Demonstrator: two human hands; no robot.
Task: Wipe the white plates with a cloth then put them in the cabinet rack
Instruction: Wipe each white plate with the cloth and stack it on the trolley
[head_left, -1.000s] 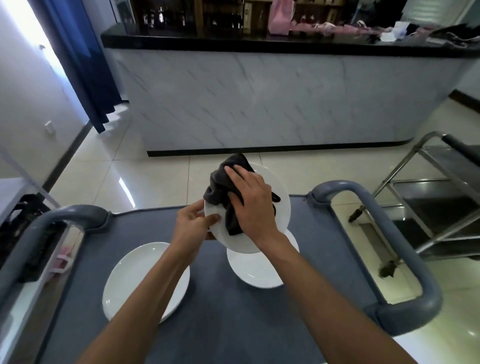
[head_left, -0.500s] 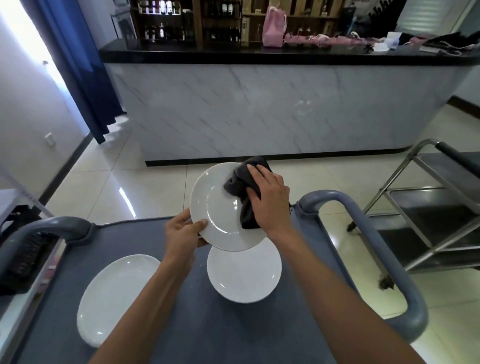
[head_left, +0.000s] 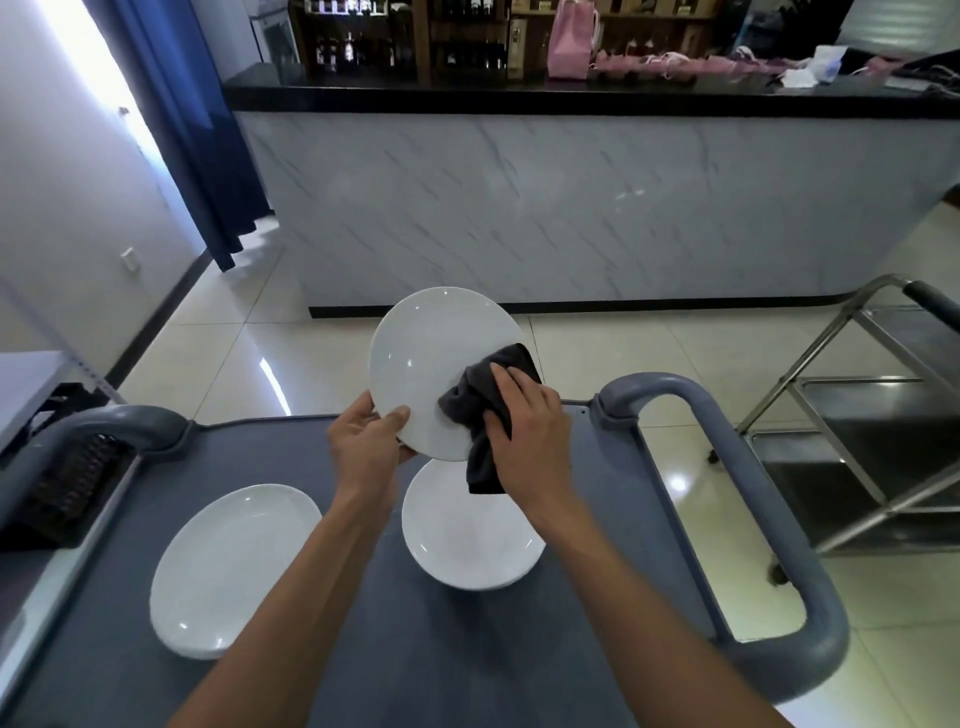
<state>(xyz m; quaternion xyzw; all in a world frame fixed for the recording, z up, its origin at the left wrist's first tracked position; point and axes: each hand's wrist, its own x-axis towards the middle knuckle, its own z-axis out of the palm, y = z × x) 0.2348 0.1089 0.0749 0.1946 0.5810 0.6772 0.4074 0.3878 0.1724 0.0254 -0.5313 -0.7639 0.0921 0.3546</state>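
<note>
On the grey cart (head_left: 597, 519), between its side handles, two white plates (head_left: 234, 566) lie flat and apart, while above the far edge the left hand (head_left: 366, 447) pinches a tilted third plate (head_left: 431, 364) by its lower rim and the right hand (head_left: 524, 431) grips a dark cloth (head_left: 480, 410) pressed to its face.

The dark cloth (head_left: 485, 415) and right hand (head_left: 524, 426) hide the held plate's (head_left: 431, 364) lower right rim.
</note>
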